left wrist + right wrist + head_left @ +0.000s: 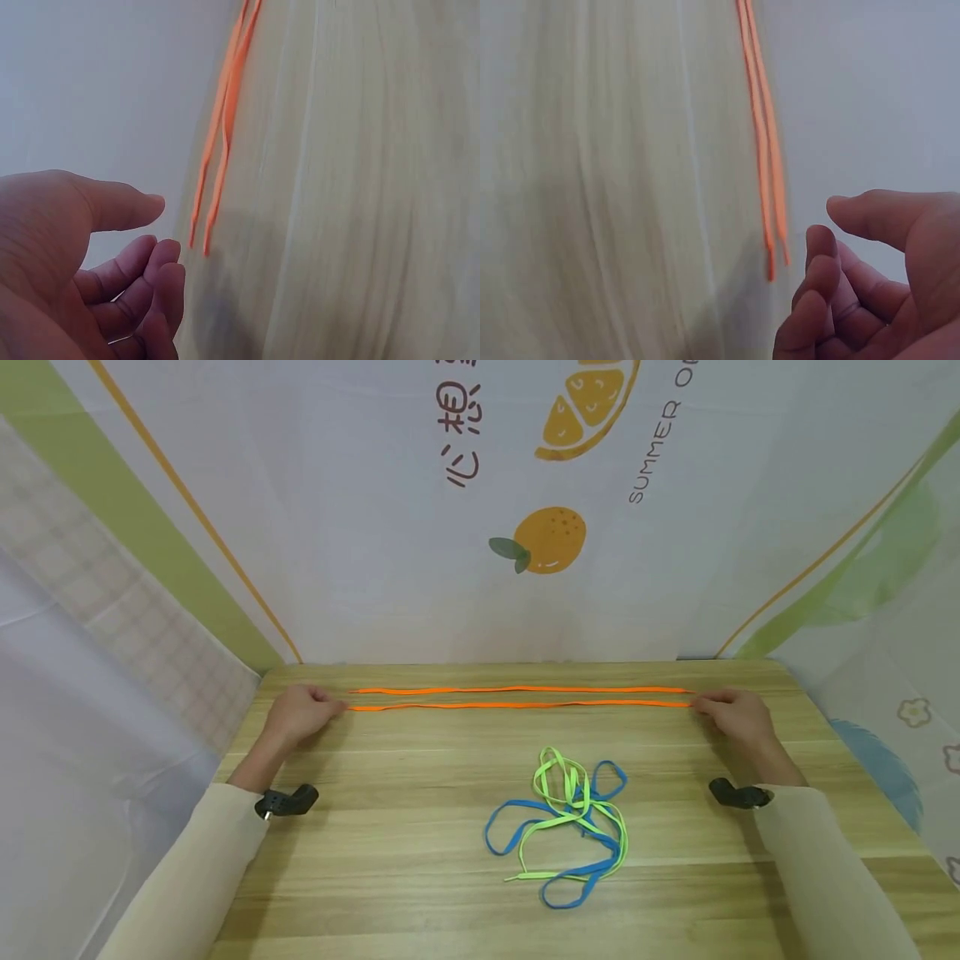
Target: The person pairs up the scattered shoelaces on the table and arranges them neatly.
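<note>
Two orange shoelaces [525, 704] lie stretched out side by side near the back of the wooden table. My left hand [302, 714] is by their left ends; in the left wrist view a gap shows between thumb and fingers, with the lace tips [206, 251] just beyond them. At the right ends is my right hand [737, 718]. The right wrist view shows its thumb and curved fingers apart, holding nothing, beside the lace tips [771, 274]. A green shoelace [552, 781] and a blue shoelace [573, 902] lie in a loose tangle nearer the front.
The wooden table [390, 827] meets a white printed cloth [375, 527] hanging behind it. More cloth hangs at both sides. A black wrist camera [288, 802] sits on the left wrist, another black camera [738, 793] on the right.
</note>
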`<action>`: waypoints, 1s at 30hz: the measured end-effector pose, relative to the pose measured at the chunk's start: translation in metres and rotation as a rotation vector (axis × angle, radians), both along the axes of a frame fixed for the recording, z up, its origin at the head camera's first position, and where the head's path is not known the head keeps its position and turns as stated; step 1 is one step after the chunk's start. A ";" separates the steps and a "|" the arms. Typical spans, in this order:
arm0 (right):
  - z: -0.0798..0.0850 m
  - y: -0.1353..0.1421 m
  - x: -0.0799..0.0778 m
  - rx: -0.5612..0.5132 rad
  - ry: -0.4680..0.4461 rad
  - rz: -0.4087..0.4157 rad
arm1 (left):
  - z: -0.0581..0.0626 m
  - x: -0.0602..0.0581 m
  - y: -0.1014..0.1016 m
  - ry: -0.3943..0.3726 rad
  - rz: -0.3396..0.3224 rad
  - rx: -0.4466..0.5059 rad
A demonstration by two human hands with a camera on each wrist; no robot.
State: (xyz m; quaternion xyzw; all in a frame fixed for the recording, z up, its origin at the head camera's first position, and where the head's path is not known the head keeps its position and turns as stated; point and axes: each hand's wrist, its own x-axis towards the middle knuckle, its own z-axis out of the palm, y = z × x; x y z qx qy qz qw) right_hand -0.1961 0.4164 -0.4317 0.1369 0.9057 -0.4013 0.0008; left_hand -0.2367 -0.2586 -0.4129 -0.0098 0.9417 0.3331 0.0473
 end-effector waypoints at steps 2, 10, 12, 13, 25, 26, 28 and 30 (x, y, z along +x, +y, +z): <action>0.003 -0.005 0.005 -0.040 0.015 0.027 | 0.001 0.003 0.005 0.021 0.003 0.010; 0.015 -0.034 0.022 -0.052 0.044 0.123 | 0.008 0.021 0.031 0.005 -0.066 0.138; 0.017 -0.043 0.026 -0.051 0.060 0.150 | 0.011 0.025 0.040 -0.003 -0.084 0.165; 0.018 -0.047 0.028 -0.049 0.067 0.164 | 0.013 0.027 0.043 -0.003 -0.091 0.174; 0.021 -0.098 0.048 -0.075 0.068 0.340 | 0.022 0.055 0.091 0.036 -0.206 0.227; 0.021 -0.103 0.049 -0.076 0.067 0.356 | 0.023 0.057 0.095 0.038 -0.214 0.231; 0.022 -0.113 0.053 -0.074 0.064 0.389 | 0.023 0.061 0.104 0.039 -0.228 0.238; 0.022 -0.122 0.056 -0.069 0.058 0.422 | 0.025 0.065 0.112 0.042 -0.243 0.245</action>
